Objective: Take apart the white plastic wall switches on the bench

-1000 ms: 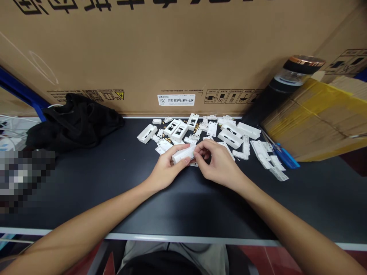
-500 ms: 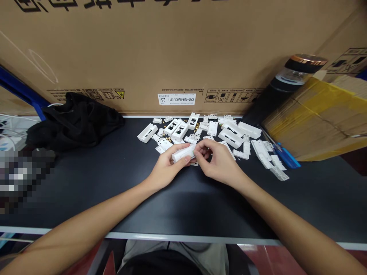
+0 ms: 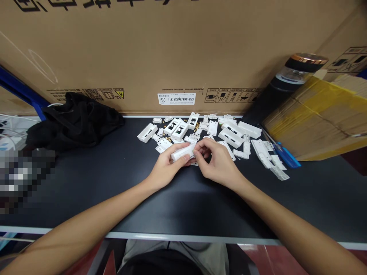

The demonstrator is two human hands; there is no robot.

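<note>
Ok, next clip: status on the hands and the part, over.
Left hand grips white plastic housing. Right hand pinches its end. Loose white parts scattered just behind; nothing blocking.

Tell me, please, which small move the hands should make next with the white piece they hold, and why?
Probably the right hand should press its fingertips in at the end of the white plastic housing, while the left hand keeps it steady. Both hands already meet at that end, just above the black table, so something seems to be fitted there; the fingers hide what.
</note>
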